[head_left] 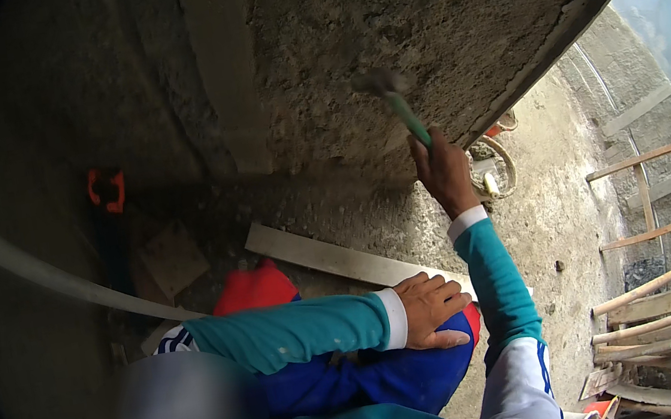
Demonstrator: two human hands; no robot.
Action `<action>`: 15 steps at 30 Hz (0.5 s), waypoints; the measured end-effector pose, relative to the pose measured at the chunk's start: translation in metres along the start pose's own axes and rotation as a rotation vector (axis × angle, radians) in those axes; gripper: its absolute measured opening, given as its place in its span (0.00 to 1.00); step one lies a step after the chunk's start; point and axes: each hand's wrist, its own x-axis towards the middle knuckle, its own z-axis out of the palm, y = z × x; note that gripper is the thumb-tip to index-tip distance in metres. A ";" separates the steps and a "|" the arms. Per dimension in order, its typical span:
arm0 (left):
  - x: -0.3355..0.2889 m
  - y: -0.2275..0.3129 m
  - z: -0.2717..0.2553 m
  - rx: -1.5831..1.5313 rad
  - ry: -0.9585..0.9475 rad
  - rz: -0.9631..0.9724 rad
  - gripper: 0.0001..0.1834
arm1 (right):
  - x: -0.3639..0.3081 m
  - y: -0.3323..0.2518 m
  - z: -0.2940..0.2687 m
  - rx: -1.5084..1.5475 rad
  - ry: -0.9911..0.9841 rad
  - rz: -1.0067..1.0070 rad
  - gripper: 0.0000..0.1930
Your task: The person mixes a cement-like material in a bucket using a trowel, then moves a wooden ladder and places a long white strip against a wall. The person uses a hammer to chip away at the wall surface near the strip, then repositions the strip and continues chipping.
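My right hand [445,177] is closed around the green handle of a hammer [409,119]. The hammer's dark head is slightly blurred and stands in front of a rough, grey plastered wall [317,30]; I cannot tell whether it touches the surface. My left hand [433,314] lies palm down on my bent knee in blue trousers [416,371], with the fingers stretched out and nothing in them. Behind that knee, a long pale flat board [329,255] lies slantwise on the ground.
An orange handle [106,190] stands out in the dark corner at left. A pale band [49,269] curves across the left side. Beyond my right hand is a bucket [506,175] with things in it. At right lie a wooden ladder [642,181] and several poles [666,329].
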 end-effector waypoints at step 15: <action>0.003 0.001 0.001 -0.027 0.028 -0.007 0.41 | 0.024 -0.016 -0.025 0.319 0.190 -0.042 0.18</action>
